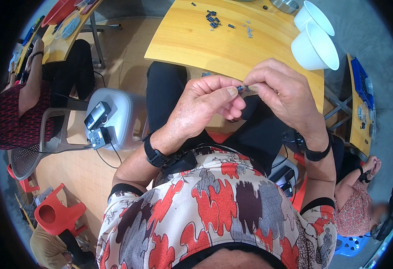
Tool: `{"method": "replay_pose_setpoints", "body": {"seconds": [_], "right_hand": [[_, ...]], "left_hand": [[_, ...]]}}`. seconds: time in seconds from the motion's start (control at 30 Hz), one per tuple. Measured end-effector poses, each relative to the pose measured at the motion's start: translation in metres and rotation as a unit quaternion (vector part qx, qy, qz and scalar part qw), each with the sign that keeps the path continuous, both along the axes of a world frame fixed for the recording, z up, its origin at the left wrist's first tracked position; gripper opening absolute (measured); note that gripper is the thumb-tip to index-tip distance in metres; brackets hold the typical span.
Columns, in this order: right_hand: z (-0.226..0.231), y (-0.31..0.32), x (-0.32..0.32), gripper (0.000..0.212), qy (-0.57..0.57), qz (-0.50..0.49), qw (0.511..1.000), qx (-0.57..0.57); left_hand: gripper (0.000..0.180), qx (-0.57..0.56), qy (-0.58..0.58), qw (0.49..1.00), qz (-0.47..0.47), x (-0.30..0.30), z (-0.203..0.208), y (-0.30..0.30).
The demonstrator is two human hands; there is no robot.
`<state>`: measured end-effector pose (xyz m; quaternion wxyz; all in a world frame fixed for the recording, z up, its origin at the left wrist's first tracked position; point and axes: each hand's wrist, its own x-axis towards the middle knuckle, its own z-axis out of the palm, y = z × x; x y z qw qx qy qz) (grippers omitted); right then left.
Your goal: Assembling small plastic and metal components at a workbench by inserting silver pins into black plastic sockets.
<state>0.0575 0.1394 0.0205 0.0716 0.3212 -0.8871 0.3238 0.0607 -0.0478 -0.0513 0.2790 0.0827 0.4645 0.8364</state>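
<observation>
My left hand (201, 104) pinches a small dark blue-black cylinder (240, 89) between thumb and forefinger, over my lap just off the table's near edge. Meeting it from the other side, my right hand (288, 89) has thumb and forefinger closed at the cylinder's end, on a tiny greyish piece (247, 89) too small to name. Whether the two parts are joined, I cannot tell. On the wooden table (183, 40) lies a loose group of similar dark cylinders (211, 19). To their right are several small grey pieces (249, 32).
Two white tubs (313, 48) stand at the table's right edge, with a metal bowl (286, 4) behind them. At my left a grey stool (115, 101) carries small devices with cables (99, 138). Other people sit at tables left and right; a red chair (58, 210) is lower left.
</observation>
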Motion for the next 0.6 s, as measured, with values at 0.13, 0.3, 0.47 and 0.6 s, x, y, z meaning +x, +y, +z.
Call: {"method": "replay_pose_setpoints", "body": {"seconds": [0.13,0.3,0.47,0.6], "right_hand": [[-0.002,-0.001,0.000,0.014,0.007,0.005,1.000,-0.001],[-0.004,-0.002,0.000,0.016,0.003,0.017,1.000,0.000],[-0.010,-0.003,-0.001,0.018,0.019,0.030,0.999,0.015],[-0.013,-0.004,-0.001,0.018,0.039,0.037,0.997,0.053]], "left_hand": [[0.019,0.006,-0.003,1.000,-0.003,-0.001,0.002,0.001],[0.019,0.000,-0.006,1.000,-0.007,-0.001,-0.001,0.000],[0.019,0.001,-0.002,1.000,-0.007,-0.001,-0.005,0.001],[0.018,-0.015,-0.009,1.000,-0.012,0.000,-0.010,0.002]]}}
